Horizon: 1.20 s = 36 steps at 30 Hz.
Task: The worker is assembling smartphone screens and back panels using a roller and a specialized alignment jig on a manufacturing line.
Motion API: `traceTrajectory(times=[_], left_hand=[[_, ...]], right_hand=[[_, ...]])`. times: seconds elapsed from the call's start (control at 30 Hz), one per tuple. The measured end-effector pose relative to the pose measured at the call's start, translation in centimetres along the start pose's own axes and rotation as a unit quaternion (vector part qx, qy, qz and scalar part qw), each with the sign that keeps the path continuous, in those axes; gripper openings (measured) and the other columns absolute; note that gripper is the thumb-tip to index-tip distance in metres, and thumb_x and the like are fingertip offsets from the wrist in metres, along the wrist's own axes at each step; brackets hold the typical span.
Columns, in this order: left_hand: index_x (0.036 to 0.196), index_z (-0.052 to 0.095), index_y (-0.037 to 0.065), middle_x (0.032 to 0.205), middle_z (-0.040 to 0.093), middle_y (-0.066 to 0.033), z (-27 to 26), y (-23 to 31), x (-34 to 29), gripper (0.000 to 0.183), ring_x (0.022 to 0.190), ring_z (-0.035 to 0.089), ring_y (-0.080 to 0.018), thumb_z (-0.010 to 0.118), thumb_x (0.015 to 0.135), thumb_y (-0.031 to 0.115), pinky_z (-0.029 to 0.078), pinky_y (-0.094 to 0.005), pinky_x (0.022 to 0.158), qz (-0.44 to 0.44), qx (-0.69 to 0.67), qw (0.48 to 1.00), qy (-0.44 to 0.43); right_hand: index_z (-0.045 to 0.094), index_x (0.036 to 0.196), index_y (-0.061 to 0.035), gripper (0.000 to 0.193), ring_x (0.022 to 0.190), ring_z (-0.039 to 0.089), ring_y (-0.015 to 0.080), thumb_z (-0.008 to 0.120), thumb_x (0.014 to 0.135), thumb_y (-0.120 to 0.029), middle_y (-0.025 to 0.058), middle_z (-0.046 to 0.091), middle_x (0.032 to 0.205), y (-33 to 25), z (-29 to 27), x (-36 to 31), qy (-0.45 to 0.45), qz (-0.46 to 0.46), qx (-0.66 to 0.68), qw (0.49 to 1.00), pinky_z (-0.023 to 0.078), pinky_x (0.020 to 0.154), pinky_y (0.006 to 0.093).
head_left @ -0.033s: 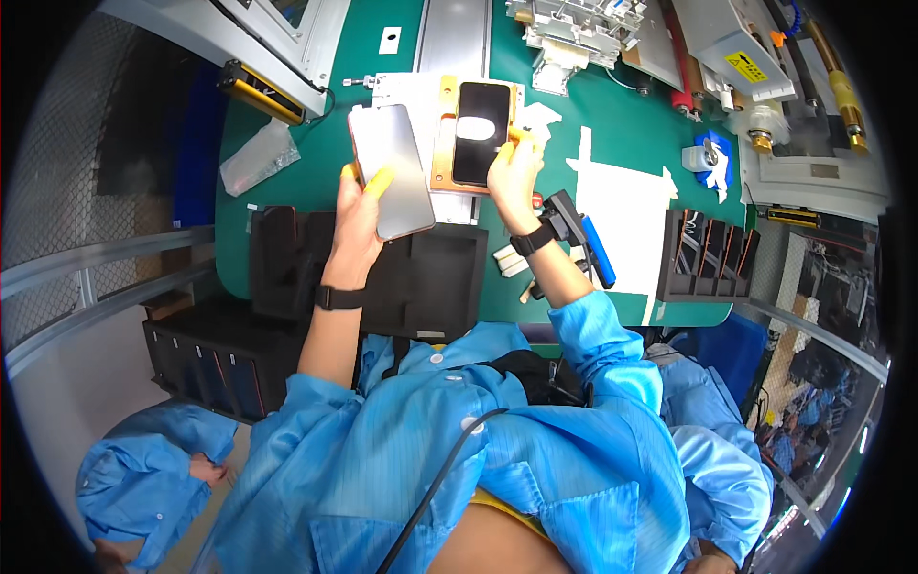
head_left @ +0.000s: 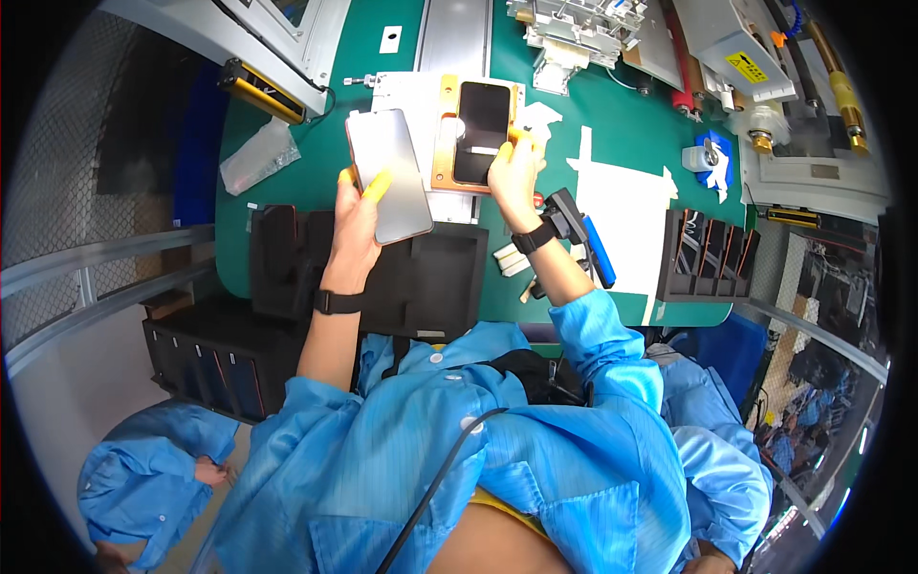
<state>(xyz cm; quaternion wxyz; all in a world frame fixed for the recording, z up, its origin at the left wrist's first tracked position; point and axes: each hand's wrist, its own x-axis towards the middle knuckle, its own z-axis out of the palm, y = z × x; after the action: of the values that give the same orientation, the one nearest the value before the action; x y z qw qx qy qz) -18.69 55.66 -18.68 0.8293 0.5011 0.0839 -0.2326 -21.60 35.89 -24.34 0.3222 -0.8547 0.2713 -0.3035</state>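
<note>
My left hand (head_left: 359,215) holds a phone (head_left: 390,172) with a pale grey, reflecting face, the thumb across its front and fingers behind its left edge. Beside it, a second phone (head_left: 481,115) with a dark, glossy screen lies at an orange-brown fixture (head_left: 446,134). At this phone's lower right edge, my right hand (head_left: 516,172) has its fingers closed; the fixture's rim hides part of the grip. Yellow covers sit on fingertips of both hands. Under the fixture is a white plate (head_left: 392,91). A black wrist strap with a blue-and-black device (head_left: 588,239) is at my right wrist.
Black slotted trays (head_left: 430,277) stand along the near edge, another rack (head_left: 708,253) at right. White sheet (head_left: 622,220), plastic bag (head_left: 260,158) and metal mechanism (head_left: 579,38) are on the green table (head_left: 335,172). Blue-sleeved people (head_left: 153,478) are behind on both sides.
The phone in my left hand has shifted slightly down. The bright reflection on the dark phone has changed shape and moved, so its tilt differs a little. My right hand stays at its edge.
</note>
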Motion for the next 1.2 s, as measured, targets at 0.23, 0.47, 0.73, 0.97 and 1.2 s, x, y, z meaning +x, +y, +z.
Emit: traceTrajectory(times=[0.23,0.47,0.73,0.97,1.2], left_hand=[[0.114,0.042,0.004,0.101,0.055,-0.0115,-2.1,-0.2,-2.8,0.027,0.088,0.059,-0.0186,0.041,0.088,0.003,0.052,-0.0300,0.075,-0.026,-0.065,0.997,-0.014],[0.118,0.040,0.005,0.102,0.053,-0.0050,-2.0,-0.7,-3.9,0.035,0.088,0.055,-0.0125,0.048,0.084,0.002,0.048,-0.0249,0.075,-0.071,-0.056,0.996,-0.015],[0.120,0.038,0.006,0.106,0.053,-0.0085,-2.0,-0.4,-5.6,0.035,0.091,0.056,-0.0149,0.044,0.086,0.002,0.050,-0.0267,0.076,-0.057,-0.029,0.998,0.022],[0.116,0.041,0.006,0.106,0.053,-0.0078,-3.4,-1.2,-7.3,0.031,0.091,0.056,-0.0147,0.044,0.086,0.002,0.049,-0.0268,0.077,-0.042,-0.027,0.998,0.043],[0.117,0.039,0.005,0.106,0.051,-0.0053,-4.9,-0.7,-9.4,0.035,0.092,0.052,-0.0109,0.046,0.084,0.000,0.044,-0.0231,0.078,-0.041,-0.065,0.992,0.098]], right_hand=[[0.058,0.090,-0.0007,0.023,0.073,0.058,0.0351,0.054,0.080,-0.022,0.0199,0.060,0.079,4.6,-10.9,-1.6,-0.172,0.106,-0.070,0.977,0.045,0.064,0.0386],[0.062,0.075,0.0005,0.037,0.067,0.061,0.0321,0.057,0.079,-0.036,0.0202,0.061,0.069,15.1,-16.4,-8.9,-0.281,0.344,-0.260,0.858,0.046,0.056,0.0398],[0.040,0.095,-0.0013,0.023,0.046,0.051,0.0192,0.047,0.087,-0.022,0.0154,0.055,0.076,10.0,-14.3,-3.7,0.031,0.452,0.274,0.848,0.048,0.043,0.0283],[0.043,0.085,-0.0016,0.019,0.039,0.045,0.0115,0.048,0.086,-0.020,0.0052,0.047,0.058,-2.0,-5.9,8.8,-0.290,0.287,0.344,0.846,0.038,0.035,0.0241],[0.044,0.082,0.0027,0.027,0.035,0.045,0.0145,0.039,0.089,-0.023,0.0064,0.045,0.045,-6.5,-6.0,3.9,-0.397,0.190,0.158,0.884,0.036,0.035,0.0282]])
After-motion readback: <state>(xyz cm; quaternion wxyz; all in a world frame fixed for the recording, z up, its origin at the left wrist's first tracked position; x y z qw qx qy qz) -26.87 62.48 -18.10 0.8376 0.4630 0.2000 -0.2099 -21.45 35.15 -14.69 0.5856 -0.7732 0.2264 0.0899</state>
